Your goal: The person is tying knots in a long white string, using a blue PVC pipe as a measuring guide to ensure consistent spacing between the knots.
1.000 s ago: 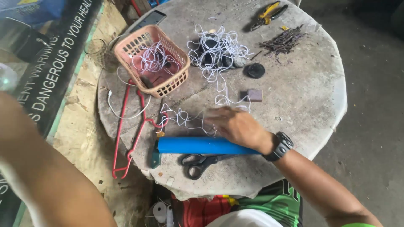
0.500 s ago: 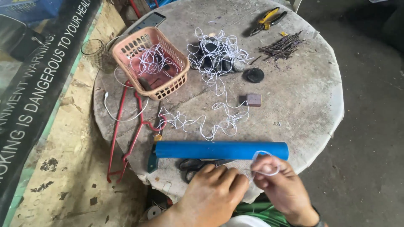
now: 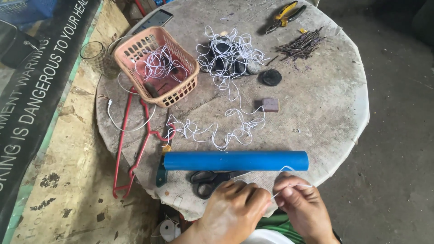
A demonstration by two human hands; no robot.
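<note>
Both hands have drawn closer together at the table's near edge since half a second ago, the left hand [image 3: 235, 210] and right hand [image 3: 302, 205] now pinching a short length of white string [image 3: 278, 193] taut between fingertips. It looks like knotting; next needs a steady pull. Just beyond lie the blue pipe [image 3: 235, 161], scissors [image 3: 209, 179] and round table [image 3: 316, 108].

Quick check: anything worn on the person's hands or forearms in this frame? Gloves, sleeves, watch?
Both hands are bare: no gloves or rings visible on the left hand or right hand. No sleeve shows on the little forearm in frame. The wrists are cut off at the bottom edge, so no watch or band can be seen.
</note>
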